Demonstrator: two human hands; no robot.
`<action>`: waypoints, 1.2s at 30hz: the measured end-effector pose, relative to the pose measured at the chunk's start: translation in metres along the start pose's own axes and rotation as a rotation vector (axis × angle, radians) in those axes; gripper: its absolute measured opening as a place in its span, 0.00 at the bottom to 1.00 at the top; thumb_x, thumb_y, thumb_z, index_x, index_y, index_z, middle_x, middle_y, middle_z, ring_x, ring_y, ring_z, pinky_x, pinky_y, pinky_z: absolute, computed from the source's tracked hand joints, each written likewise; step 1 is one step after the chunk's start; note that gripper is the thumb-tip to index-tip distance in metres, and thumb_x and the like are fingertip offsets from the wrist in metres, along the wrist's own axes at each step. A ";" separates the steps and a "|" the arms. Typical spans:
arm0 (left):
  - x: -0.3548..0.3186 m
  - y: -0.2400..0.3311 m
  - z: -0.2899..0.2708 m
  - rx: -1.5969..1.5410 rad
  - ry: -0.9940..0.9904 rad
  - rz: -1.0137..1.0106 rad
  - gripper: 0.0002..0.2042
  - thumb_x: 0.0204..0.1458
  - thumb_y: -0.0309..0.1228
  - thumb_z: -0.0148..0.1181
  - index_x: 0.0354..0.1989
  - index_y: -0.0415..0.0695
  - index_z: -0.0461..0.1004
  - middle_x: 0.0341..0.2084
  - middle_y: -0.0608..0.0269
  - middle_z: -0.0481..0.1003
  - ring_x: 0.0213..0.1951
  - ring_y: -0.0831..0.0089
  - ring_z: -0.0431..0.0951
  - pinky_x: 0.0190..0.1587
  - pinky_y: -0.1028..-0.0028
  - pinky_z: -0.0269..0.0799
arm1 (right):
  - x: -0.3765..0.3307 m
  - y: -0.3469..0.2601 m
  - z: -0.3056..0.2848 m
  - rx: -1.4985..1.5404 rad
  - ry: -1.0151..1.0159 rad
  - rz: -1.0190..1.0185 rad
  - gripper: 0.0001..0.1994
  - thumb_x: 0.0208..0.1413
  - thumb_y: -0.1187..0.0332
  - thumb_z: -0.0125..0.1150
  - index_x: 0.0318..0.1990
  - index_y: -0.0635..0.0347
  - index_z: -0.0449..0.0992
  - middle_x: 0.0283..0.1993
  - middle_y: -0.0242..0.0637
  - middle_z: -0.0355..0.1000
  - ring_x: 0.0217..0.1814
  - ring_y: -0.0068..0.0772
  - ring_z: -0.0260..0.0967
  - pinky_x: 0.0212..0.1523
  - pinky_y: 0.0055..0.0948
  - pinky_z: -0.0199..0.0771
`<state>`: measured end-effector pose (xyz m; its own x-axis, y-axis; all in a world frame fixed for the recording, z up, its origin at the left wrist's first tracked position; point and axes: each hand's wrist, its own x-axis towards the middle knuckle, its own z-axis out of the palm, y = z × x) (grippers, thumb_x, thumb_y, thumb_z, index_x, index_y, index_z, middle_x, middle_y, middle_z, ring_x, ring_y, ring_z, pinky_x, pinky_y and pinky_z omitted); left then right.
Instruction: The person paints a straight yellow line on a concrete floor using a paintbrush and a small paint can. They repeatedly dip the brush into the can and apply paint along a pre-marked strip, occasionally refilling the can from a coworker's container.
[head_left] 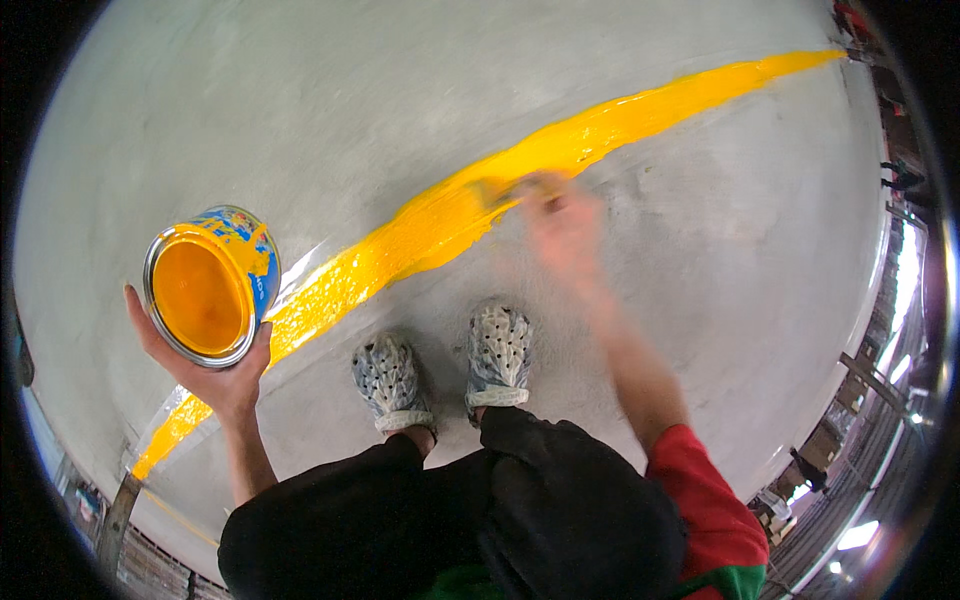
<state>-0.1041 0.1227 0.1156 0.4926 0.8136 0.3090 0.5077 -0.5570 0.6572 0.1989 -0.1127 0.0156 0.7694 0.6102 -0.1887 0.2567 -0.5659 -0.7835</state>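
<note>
My left hand (222,382) is wrapped round the lower side of a blue paint can (262,268), which is open at the top and tilted toward me. Yellow-orange paint (200,295) lies inside, and drips of it streak the can's outer wall. Over the middle of a wet yellow stripe (620,122) on the floor, my right hand (562,222) grips a paintbrush (495,192). Motion smears both hand and brush; the bristles appear to meet the stripe. Glossy and uneven-edged, the stripe runs from lower left to upper right.
Grey smooth floor (290,110) spreads on both sides of the stripe. My feet, in patterned clogs (500,345), stand just on its near side. A post (118,525) rises at the lower left. Boxes (825,445) and metal framework line the right rim.
</note>
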 end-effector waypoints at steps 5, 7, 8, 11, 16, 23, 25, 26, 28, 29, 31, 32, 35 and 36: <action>0.002 -0.006 0.000 -0.061 0.001 -0.003 0.58 0.33 0.37 0.76 0.74 0.45 0.43 0.69 0.54 0.50 0.69 0.61 0.57 0.71 0.59 0.55 | 0.099 0.060 -0.145 -0.577 0.534 -0.161 0.10 0.59 0.67 0.60 0.44 0.60 0.82 0.40 0.46 0.80 0.39 0.43 0.79 0.40 0.36 0.77; 0.003 -0.008 0.002 -0.180 -0.006 0.007 0.57 0.34 0.30 0.74 0.74 0.43 0.43 0.71 0.54 0.49 0.69 0.60 0.57 0.71 0.59 0.53 | 0.107 0.064 -0.148 -0.718 0.553 -0.209 0.10 0.60 0.68 0.58 0.44 0.60 0.82 0.42 0.44 0.80 0.43 0.43 0.79 0.45 0.37 0.77; 0.004 -0.009 0.001 -0.169 -0.009 0.018 0.57 0.34 0.30 0.75 0.74 0.43 0.43 0.71 0.54 0.49 0.70 0.60 0.57 0.71 0.59 0.53 | 0.097 0.062 -0.136 -0.767 0.525 -0.236 0.10 0.60 0.68 0.57 0.44 0.60 0.82 0.43 0.44 0.80 0.45 0.43 0.78 0.48 0.38 0.77; 0.008 -0.014 0.000 -0.145 -0.014 0.029 0.58 0.33 0.34 0.76 0.74 0.43 0.43 0.70 0.54 0.49 0.69 0.60 0.57 0.71 0.59 0.53 | 0.048 0.040 -0.064 -0.877 0.233 -0.304 0.13 0.57 0.72 0.56 0.49 0.58 0.80 0.44 0.43 0.79 0.46 0.44 0.77 0.51 0.41 0.75; 0.013 -0.023 0.003 -0.194 -0.044 0.004 0.60 0.33 0.43 0.79 0.74 0.45 0.42 0.70 0.54 0.50 0.69 0.59 0.57 0.72 0.58 0.52 | -0.035 -0.006 0.018 -0.153 0.054 -0.316 0.11 0.58 0.69 0.63 0.47 0.59 0.80 0.33 0.36 0.79 0.30 0.27 0.74 0.32 0.28 0.75; 0.017 -0.032 0.001 -0.220 -0.065 0.032 0.60 0.34 0.42 0.79 0.74 0.45 0.41 0.71 0.53 0.49 0.70 0.58 0.56 0.72 0.57 0.51 | 0.078 0.040 -0.108 -0.328 0.350 0.100 0.11 0.56 0.67 0.65 0.42 0.64 0.81 0.32 0.38 0.81 0.31 0.29 0.77 0.35 0.29 0.76; 0.020 -0.032 0.001 -0.228 -0.080 0.026 0.60 0.34 0.41 0.79 0.74 0.44 0.42 0.71 0.53 0.48 0.70 0.58 0.55 0.72 0.57 0.51 | 0.097 0.066 -0.162 -0.437 0.489 -0.063 0.10 0.56 0.67 0.65 0.42 0.63 0.81 0.34 0.45 0.81 0.33 0.37 0.79 0.35 0.31 0.76; 0.022 -0.031 0.003 -0.212 -0.053 0.040 0.59 0.35 0.39 0.79 0.74 0.44 0.42 0.71 0.54 0.48 0.70 0.59 0.55 0.72 0.58 0.51 | 0.110 0.075 -0.183 -0.486 0.522 -0.026 0.10 0.56 0.67 0.65 0.42 0.62 0.81 0.33 0.46 0.80 0.33 0.40 0.79 0.35 0.32 0.76; 0.021 -0.026 0.009 -0.172 -0.007 0.013 0.57 0.36 0.35 0.77 0.74 0.42 0.43 0.72 0.55 0.47 0.71 0.60 0.55 0.72 0.60 0.52 | 0.125 0.084 -0.195 -0.547 0.522 -0.125 0.10 0.57 0.66 0.64 0.41 0.63 0.81 0.33 0.46 0.80 0.35 0.42 0.79 0.37 0.34 0.76; 0.021 -0.023 0.013 -0.133 0.009 0.012 0.57 0.35 0.36 0.78 0.74 0.43 0.44 0.72 0.55 0.47 0.71 0.60 0.55 0.72 0.59 0.52 | 0.123 0.083 -0.192 -0.579 0.547 -0.157 0.10 0.57 0.66 0.64 0.41 0.63 0.81 0.33 0.47 0.80 0.36 0.42 0.79 0.37 0.35 0.76; 0.025 -0.013 0.023 -0.052 0.019 0.005 0.58 0.34 0.37 0.79 0.74 0.46 0.44 0.71 0.54 0.48 0.71 0.59 0.54 0.72 0.57 0.52 | 0.112 0.074 -0.159 -0.645 0.381 -0.201 0.10 0.58 0.67 0.60 0.43 0.61 0.81 0.36 0.45 0.80 0.38 0.43 0.78 0.39 0.38 0.77; 0.029 -0.008 0.030 -0.019 0.050 0.009 0.57 0.35 0.36 0.78 0.74 0.47 0.45 0.70 0.54 0.50 0.70 0.59 0.57 0.71 0.58 0.54 | 0.095 0.065 -0.137 -0.810 0.207 -0.395 0.12 0.56 0.69 0.58 0.47 0.58 0.80 0.39 0.43 0.79 0.39 0.44 0.77 0.41 0.41 0.76; 0.046 0.012 0.046 0.089 0.088 0.010 0.54 0.37 0.33 0.76 0.74 0.48 0.45 0.69 0.55 0.53 0.68 0.61 0.60 0.70 0.60 0.58 | 0.038 0.043 -0.086 -0.501 -0.011 -0.720 0.10 0.50 0.76 0.63 0.41 0.61 0.80 0.34 0.44 0.78 0.31 0.46 0.74 0.33 0.35 0.75; 0.053 0.019 0.050 0.191 0.119 0.039 0.52 0.40 0.32 0.76 0.73 0.49 0.47 0.66 0.55 0.56 0.66 0.61 0.64 0.67 0.62 0.62 | 0.037 0.040 -0.077 -0.283 -0.019 -0.711 0.10 0.51 0.75 0.64 0.41 0.61 0.80 0.34 0.44 0.78 0.31 0.44 0.74 0.33 0.33 0.75</action>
<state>-0.0331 0.1470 0.1100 0.4336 0.7982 0.4182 0.6201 -0.6010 0.5042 0.2826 -0.1556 0.0227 0.3535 0.8888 0.2916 0.8282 -0.1524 -0.5394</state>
